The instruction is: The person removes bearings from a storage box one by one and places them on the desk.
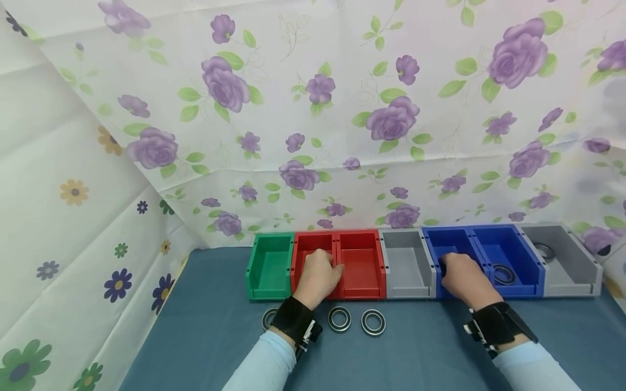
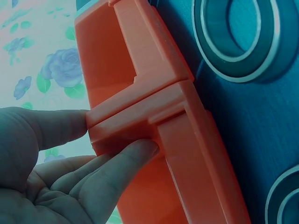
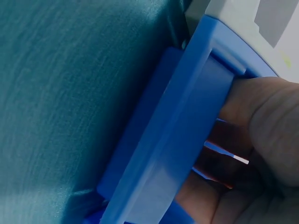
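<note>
My left hand [image 1: 318, 276] pinches the adjoining walls of the two red bins. In the left wrist view its thumb [image 2: 63, 126] presses one side while the fingers reach into the left red bin [image 2: 154, 191]. The right red bin [image 1: 362, 266] stands beside it. My right hand [image 1: 464, 274] reaches down into the left blue bin [image 1: 447, 237] with curled fingers. Beside its fingertips shows a small dark object [image 1: 442, 267], mostly hidden by the hand. In the right wrist view the bin's blue front wall [image 3: 163, 140] covers part of the fingers.
Ball bearings [image 1: 339, 319], [image 1: 373, 323], [image 1: 266, 319] lie on the blue-green tabletop before the bins. One bearing [image 1: 504, 275] sits in the right blue bin, another [image 1: 544, 251] in the right grey bin. A green bin [image 1: 270, 266] and a middle grey bin [image 1: 406, 266] share the row.
</note>
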`<state>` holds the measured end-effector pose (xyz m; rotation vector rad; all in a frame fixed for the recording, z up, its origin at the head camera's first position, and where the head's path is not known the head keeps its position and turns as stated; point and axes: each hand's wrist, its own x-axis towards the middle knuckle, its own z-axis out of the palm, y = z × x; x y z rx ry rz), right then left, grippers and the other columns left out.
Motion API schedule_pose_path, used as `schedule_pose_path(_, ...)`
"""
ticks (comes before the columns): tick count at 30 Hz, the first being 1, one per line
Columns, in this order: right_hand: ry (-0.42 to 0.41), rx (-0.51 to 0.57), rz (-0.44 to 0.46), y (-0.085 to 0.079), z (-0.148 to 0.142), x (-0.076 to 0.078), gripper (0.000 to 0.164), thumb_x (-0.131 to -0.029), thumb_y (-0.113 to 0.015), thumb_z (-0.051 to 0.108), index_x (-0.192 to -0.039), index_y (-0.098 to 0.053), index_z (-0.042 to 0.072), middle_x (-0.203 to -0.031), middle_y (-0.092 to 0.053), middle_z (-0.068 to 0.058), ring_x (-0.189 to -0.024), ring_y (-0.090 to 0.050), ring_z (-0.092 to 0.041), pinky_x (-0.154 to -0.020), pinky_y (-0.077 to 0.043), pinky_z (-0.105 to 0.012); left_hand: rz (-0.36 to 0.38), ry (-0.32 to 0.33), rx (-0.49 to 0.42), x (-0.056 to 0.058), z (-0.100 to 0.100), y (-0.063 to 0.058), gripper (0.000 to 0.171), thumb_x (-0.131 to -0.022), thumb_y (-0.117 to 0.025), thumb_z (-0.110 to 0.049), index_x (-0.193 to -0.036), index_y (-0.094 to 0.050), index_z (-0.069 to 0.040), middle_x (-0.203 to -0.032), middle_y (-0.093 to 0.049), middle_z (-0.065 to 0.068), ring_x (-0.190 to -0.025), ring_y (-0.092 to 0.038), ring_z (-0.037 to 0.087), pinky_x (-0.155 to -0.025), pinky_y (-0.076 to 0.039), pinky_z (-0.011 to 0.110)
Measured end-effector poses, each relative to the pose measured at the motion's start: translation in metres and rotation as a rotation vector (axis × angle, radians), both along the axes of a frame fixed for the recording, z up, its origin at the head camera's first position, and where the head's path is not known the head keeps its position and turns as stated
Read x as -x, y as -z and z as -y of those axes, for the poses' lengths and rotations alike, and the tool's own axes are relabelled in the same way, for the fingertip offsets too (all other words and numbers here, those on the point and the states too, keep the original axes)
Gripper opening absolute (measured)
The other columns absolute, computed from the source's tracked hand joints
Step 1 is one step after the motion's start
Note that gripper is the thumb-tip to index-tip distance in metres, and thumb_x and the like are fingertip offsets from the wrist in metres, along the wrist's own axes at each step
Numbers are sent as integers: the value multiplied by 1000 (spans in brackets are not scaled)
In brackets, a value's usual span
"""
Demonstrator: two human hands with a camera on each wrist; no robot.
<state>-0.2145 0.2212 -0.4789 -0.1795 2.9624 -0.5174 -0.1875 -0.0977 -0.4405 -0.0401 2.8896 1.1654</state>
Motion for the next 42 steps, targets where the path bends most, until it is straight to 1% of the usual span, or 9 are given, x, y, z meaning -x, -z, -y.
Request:
schedule_pose_path(3,-22,6,10,1,-2,-1,32,-77,-61,-1,-109,-59,-7,-88,-59,-14,-67,-50,-20,-55,-45,-34,4,-2,-1,0,0,1,21,-86,-67,-26,-95,-67,-7,-67,-59,-5,-56,-54,7,-57,-50,23)
schedule_pose_path(7,-38,9,8,4,-5,-2,29,-78,-61,0,-107,-60,-6,-84,-58,-9,-65,-49,-19,-53,-43,-30,5,-3,-2,-2,-1,4,21,-86,-67,-26,-96,-68,-7,-67,-59,-5,-56,-54,7,-58,-50,23)
schedule_pose_path(12,-47,18,-36,7,-7,-5,38,-76,-66,3,-111,-57,-8,-93,-60,-17,-73,-55,-22,-60,-48,-37,0,9,-10,-3,-1,5,19,-86,-67,-25,-92,-68,-8,-63,-57,-6,-55,-54,8,-58,-50,23)
schedule_pose_path(16,-49,40,-104,9,-10,-9,51,-77,-68,9,-121,-52,-10,-110,-56,-26,-95,-57,-35,-74,-48,-48,-12,15,-18,-4,0,4,16,-86,-66,-25,-87,-67,-9,-61,-56,-6,-54,-54,8,-57,-50,23)
schedule_pose_path(19,-29,81,-165,10,-12,-12,56,-78,-69,13,-124,-49,-10,-114,-54,-29,-100,-55,-38,-75,-48,-49,-19,13,-22,-4,1,3,15,-86,-66,-25,-84,-66,-10,-59,-55,-6,-53,-54,8,-56,-49,22)
schedule_pose_path(26,61,155,-382,6,-16,-22,58,-70,-76,23,-117,-58,-5,-108,-58,-26,-98,-54,-41,-74,-47,-53,-14,10,-21,-3,2,3,17,-86,-67,-26,-88,-67,-9,-61,-56,-6,-54,-54,8,-56,-49,21)
schedule_pose_path(33,118,250,-568,-6,-14,-33,60,-69,-78,23,-123,-58,5,-113,-55,-17,-102,-53,-33,-73,-49,-49,-13,12,-6,-1,1,3,17,-86,-66,-26,-85,-66,-9,-59,-55,-6,-53,-54,9,-54,-48,21)
schedule_pose_path(39,91,295,-636,-20,-3,-43,56,-68,-78,21,-120,-60,10,-114,-54,-11,-101,-53,-29,-72,-50,-48,-18,10,0,0,1,3,17,-86,-66,-27,-85,-67,-10,-59,-55,-6,-54,-54,9,-54,-48,21)
schedule_pose_path(42,68,314,-651,-27,6,-49,55,-68,-78,20,-120,-60,13,-114,-55,-9,-94,-56,-24,-68,-51,-45,-22,14,3,0,1,3,17,-86,-66,-27,-86,-67,-10,-59,-55,-6,-54,-54,9,-54,-48,21)
